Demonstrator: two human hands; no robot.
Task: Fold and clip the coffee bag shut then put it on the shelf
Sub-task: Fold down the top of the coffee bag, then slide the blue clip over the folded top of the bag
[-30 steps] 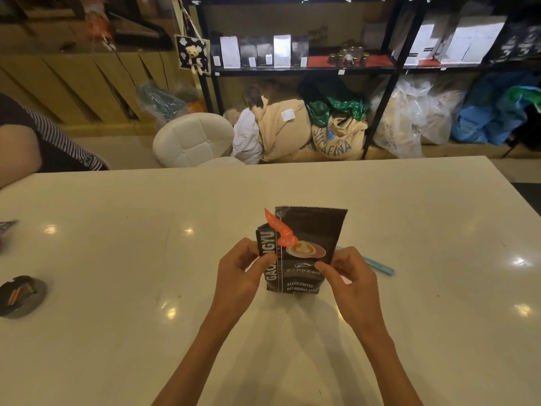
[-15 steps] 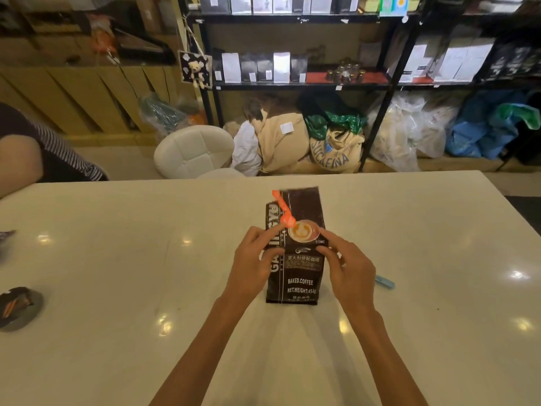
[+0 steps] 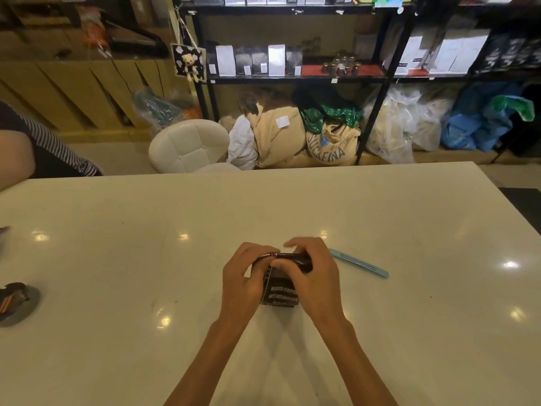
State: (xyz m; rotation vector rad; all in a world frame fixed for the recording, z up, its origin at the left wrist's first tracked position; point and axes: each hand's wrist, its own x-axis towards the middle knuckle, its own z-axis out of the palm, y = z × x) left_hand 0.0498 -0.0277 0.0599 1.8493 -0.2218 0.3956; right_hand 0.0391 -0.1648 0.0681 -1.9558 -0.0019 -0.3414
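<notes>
The dark coffee bag (image 3: 280, 291) stands on the white table (image 3: 409, 218) in front of me. Its top is rolled down into a low fold under my fingers. My left hand (image 3: 244, 276) grips the fold's left end and the bag's left side. My right hand (image 3: 311, 276) presses over the fold's right end, covering much of the bag's front. A light blue bag clip (image 3: 361, 263) lies flat on the table just right of my right hand, touched by neither hand. The black metal shelf (image 3: 292, 79) stands beyond the table's far edge.
Another person's arm and striped sleeve (image 3: 44, 150) rest at the table's far left. A dark round object (image 3: 16, 300) lies at the left edge. A white padded stool (image 3: 190, 145) and sacks (image 3: 330, 142) sit on the floor between table and shelf.
The bag's tall top, upright before, is now folded down low. Both hands have moved up from the bag's sides onto the fold. The orange tag is hidden.
</notes>
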